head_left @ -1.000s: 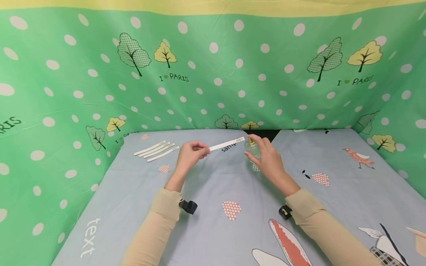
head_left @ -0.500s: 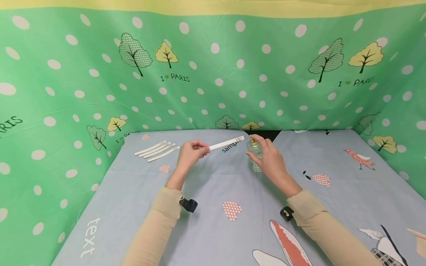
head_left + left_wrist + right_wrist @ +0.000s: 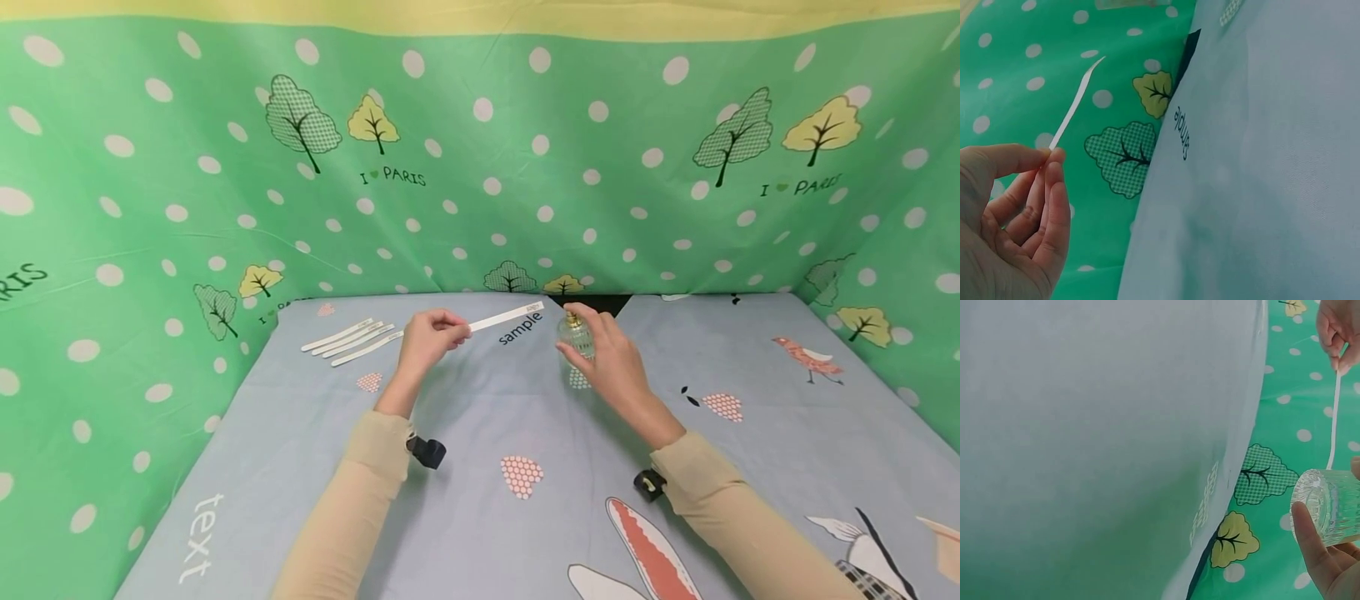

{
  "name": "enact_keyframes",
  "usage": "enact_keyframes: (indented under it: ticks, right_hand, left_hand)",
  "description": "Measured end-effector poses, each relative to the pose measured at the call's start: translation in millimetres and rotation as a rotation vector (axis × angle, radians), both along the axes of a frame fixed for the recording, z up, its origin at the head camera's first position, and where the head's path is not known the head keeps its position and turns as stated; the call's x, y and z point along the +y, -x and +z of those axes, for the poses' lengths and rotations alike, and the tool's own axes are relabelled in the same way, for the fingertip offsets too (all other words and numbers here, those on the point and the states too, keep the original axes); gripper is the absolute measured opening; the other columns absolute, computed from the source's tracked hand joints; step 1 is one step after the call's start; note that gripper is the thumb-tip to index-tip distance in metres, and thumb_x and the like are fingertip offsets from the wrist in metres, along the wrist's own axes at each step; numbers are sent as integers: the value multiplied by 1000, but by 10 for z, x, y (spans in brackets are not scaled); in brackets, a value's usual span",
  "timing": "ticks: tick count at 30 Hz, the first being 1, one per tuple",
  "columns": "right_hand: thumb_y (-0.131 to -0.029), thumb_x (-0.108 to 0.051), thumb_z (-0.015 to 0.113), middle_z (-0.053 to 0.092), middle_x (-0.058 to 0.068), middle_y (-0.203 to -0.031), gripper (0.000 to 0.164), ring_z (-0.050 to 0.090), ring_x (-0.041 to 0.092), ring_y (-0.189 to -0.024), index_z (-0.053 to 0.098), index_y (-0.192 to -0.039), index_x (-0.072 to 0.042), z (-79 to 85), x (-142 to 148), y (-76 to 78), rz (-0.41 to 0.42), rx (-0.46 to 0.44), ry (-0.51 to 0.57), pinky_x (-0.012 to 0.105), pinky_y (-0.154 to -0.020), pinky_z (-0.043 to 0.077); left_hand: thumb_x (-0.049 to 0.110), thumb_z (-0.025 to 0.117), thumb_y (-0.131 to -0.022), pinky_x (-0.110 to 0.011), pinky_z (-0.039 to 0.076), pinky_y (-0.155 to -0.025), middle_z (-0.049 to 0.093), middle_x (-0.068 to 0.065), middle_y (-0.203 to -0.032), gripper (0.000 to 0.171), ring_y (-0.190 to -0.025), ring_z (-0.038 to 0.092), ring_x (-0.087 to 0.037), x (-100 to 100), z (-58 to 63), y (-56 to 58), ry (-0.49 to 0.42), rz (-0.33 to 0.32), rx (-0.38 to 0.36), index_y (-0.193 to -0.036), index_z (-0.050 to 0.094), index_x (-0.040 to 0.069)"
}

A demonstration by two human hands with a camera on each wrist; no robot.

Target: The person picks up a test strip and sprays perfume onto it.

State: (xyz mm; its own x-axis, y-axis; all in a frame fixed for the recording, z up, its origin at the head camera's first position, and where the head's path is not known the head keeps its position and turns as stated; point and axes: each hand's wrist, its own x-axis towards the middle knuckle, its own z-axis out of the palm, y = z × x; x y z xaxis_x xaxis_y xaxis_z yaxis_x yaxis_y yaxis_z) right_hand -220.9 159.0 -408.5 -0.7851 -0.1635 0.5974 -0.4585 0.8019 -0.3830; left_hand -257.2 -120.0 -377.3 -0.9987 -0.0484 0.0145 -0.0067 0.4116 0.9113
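At far left, and across the full rear: green dotted backdrop (image 3: 450, 92) with tree motifs. Covering the work surface: grey-blue cloth (image 3: 465, 408), marked near its left edge with the printed word "text" (image 3: 198, 537). Toward the rear left corner of the cloth: four loose strips (image 3: 357, 342), white, laid flat and nearly parallel, with small print at the right-hand ends.

Just right of these: left hand (image 3: 431, 337), raised above the cloth. Finger state: thumb and index finger pinched on one end of a white strip (image 3: 506, 317); remaining fingers loosely curled below. Strip position: extended to the right and tilted upward, printed end free, beside the printed word "sample" (image 3: 520, 328). On the left wrist: black device (image 3: 429, 452), next to a beige sleeve (image 3: 352, 500).

Next to the right, near the free end of the strip but apart from it in head view: glass bottle (image 3: 576, 337) — clear, ribbed, upright, gold-coloured at the top, held above the cloth. Gripping it: right hand (image 3: 615, 358), index finger at the gold top, thumb against the lower edge; partly cut off in right wrist view. At far right: bird motif (image 3: 810, 358) on the cloth.
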Motion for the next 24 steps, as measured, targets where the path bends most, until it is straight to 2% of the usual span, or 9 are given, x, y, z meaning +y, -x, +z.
enact_keyframes:
  ticks: [10,15,19,21,24]
  right_hand:
    - [-87,-27,79,58,15,-96,62,40,17,-58,47,-140,-21,16,-6,-25,7,36,-3,27,-46,34]
    - [-87,-28,78,58,14,-96,63,41,17,-60,47,-141,-21,14,-6,-40,4,42,-9,26,-47,34]
    - [-87,-28,78,59,14,-96,63,41,16,-60,47,-141,-22,14,-8,-45,3,37,-6,25,-48,34]
    - [-87,-28,78,59,14,-96,63,41,16,-61,47,-141,-22,15,-9,-46,4,38,-5,25,-48,34]
    - [-86,-28,79,59,14,-97,64,41,16,-62,47,-141,-22,12,-10,-44,8,44,-6,25,-49,35]
  left_hand:
    - [12,74,-86,-24,59,-69,78,-12,-89,11,-68,68,-7,12,-75,98,-3,11,13,-92,76,4]
    - [10,72,-84,-21,57,-64,77,-7,-80,7,-70,71,-16,25,-134,144,-5,19,8,-87,76,5]
    - [11,72,-84,-19,56,-64,77,-10,-84,10,-79,74,-27,37,-181,170,8,33,-12,-90,76,4]
    - [11,73,-84,-18,56,-64,77,-11,-86,12,-79,74,-26,39,-214,190,15,43,-26,-92,75,3]
    - [11,73,-84,-16,54,-62,77,-11,-86,13,-69,70,-16,34,-272,221,35,55,-38,-93,75,3]
